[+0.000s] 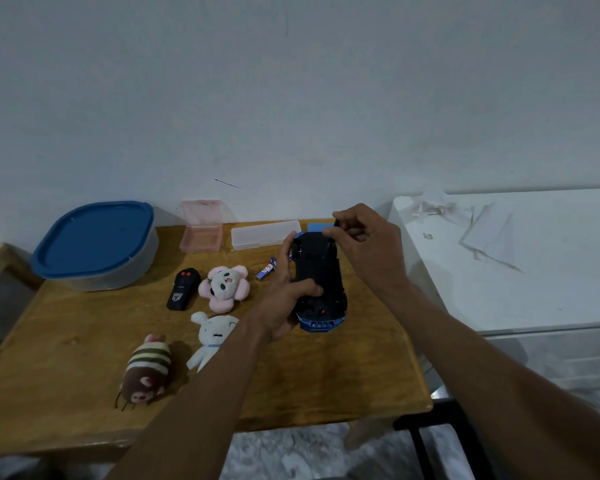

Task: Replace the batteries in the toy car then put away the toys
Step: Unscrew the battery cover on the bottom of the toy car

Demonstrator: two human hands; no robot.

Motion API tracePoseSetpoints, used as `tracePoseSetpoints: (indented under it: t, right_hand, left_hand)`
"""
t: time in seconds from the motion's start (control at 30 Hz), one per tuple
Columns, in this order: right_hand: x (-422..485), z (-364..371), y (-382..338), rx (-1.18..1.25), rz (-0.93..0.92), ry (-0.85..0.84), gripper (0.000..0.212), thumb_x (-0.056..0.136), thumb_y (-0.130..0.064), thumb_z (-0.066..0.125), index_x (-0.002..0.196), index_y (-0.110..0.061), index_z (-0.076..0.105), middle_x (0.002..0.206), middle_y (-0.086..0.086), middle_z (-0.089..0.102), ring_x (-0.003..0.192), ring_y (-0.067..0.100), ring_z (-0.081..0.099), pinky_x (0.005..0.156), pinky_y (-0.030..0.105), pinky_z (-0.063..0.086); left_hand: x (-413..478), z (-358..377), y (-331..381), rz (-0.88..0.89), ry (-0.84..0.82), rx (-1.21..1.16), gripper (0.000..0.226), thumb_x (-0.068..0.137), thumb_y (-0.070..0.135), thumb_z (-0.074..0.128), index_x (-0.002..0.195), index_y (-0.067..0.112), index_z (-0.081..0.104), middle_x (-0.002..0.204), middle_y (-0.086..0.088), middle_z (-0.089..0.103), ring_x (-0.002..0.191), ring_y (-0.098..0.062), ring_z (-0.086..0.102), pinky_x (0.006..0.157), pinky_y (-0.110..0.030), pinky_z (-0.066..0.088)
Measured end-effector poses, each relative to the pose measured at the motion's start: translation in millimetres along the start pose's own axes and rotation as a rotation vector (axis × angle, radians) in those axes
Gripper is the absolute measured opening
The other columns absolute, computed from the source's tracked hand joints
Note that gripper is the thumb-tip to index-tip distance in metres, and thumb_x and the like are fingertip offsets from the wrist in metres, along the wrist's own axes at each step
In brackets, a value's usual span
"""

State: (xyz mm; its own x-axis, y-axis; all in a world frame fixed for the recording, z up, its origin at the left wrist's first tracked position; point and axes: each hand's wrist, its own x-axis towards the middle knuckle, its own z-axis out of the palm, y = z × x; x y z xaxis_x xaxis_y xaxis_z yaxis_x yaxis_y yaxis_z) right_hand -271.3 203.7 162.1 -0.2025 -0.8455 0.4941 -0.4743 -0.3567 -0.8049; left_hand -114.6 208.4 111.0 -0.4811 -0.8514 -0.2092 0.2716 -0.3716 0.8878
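The blue toy car is held upside down above the wooden table, its black underside facing me. My left hand grips the car from the left, thumb across the underside. My right hand pinches a small black piece at the car's far end. Two batteries lie on the table just left of the car. A black remote lies further left. Three plush toys sit nearby: a pink flower one, a white one and a brown striped one.
A grey tub with a blue lid stands at the back left. A pink open box and a clear flat case sit along the wall, with a blue item behind the car. A white cabinet with paper scraps stands right.
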Motion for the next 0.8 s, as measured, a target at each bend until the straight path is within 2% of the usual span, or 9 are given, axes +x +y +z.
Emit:
tracePoseSetpoints:
  t: [0.2,0.3,0.4,0.47,0.57,0.63,0.73,0.8]
  right_hand:
    - [1.0,0.8,0.5,-0.019,-0.01,-0.003,0.012,0.08,-0.012,0.075,0.091,-0.01,0.07,0.077,-0.007,0.067,0.073,0.007,0.065,0.068,0.016,0.054]
    - [1.5,2.4,-0.6,-0.05,-0.03,-0.037,0.017,0.084,-0.012,0.071,0.101,-0.01,0.071,0.087,-0.008,0.07,0.081,0.006,0.068,0.075,0.022,0.058]
    - [0.8,2.5,0.8,-0.067,-0.052,-0.058,0.023,0.086,-0.01,0.066,0.109,-0.009,0.069,0.094,-0.002,0.073,0.087,0.009,0.069,0.08,0.026,0.059]
    - [0.5,2.1,1.8,-0.082,-0.065,-0.053,0.024,0.086,-0.011,0.066,0.11,-0.01,0.069,0.094,0.0,0.073,0.086,0.009,0.07,0.079,0.025,0.059]
    - [0.2,3.3,2.6,-0.097,-0.086,-0.004,0.023,0.082,-0.018,0.073,0.104,-0.01,0.072,0.089,0.0,0.073,0.076,0.005,0.067,0.071,0.014,0.055]
    - [0.5,2.9,4.5,-0.119,-0.073,0.025,0.021,0.082,-0.019,0.073,0.103,-0.012,0.072,0.09,0.0,0.073,0.076,0.002,0.065,0.07,0.009,0.051]
    - [0.0,1.8,6.5,-0.148,-0.072,-0.016,0.027,0.088,-0.012,0.065,0.114,-0.011,0.068,0.101,0.002,0.073,0.089,0.009,0.068,0.082,0.018,0.055]
    - [-1.3,2.0,5.4,-0.138,-0.075,-0.056,0.03,0.089,-0.01,0.063,0.119,-0.011,0.066,0.105,0.002,0.073,0.092,0.01,0.068,0.083,0.02,0.055]
  left_hand:
    - [0.5,2.3,0.5,-0.014,-0.005,0.003,0.102,0.071,-0.008,0.058,0.142,0.056,0.023,0.133,-0.013,0.054,0.113,-0.043,0.058,0.085,-0.051,0.053]
    - [1.0,3.8,-0.6,-0.023,-0.001,-0.013,0.102,0.069,-0.007,0.059,0.141,0.058,0.025,0.136,-0.013,0.052,0.116,-0.045,0.056,0.083,-0.049,0.054]
    - [1.1,3.7,-0.5,-0.024,0.007,-0.022,0.102,0.069,-0.008,0.058,0.141,0.057,0.026,0.134,-0.013,0.054,0.116,-0.044,0.056,0.082,-0.048,0.053]
    - [1.0,3.4,0.3,-0.022,0.01,-0.02,0.101,0.071,-0.01,0.057,0.141,0.056,0.026,0.131,-0.012,0.055,0.114,-0.043,0.057,0.082,-0.048,0.053]
    - [0.9,1.5,2.0,-0.014,0.019,-0.011,0.099,0.082,-0.019,0.049,0.144,0.053,0.024,0.128,-0.01,0.057,0.11,-0.04,0.059,0.082,-0.048,0.053]
    - [1.2,0.1,1.7,-0.008,0.024,0.0,0.098,0.083,-0.021,0.047,0.145,0.052,0.023,0.126,-0.008,0.059,0.107,-0.039,0.061,0.083,-0.049,0.052]
    - [0.7,-1.5,1.3,-0.006,0.029,0.01,0.099,0.081,-0.02,0.05,0.144,0.052,0.024,0.127,-0.012,0.059,0.105,-0.036,0.062,0.081,-0.046,0.053]
    - [0.5,-2.3,-0.6,-0.015,0.036,0.005,0.099,0.079,-0.018,0.052,0.143,0.054,0.026,0.129,-0.013,0.058,0.107,-0.037,0.061,0.081,-0.046,0.054]
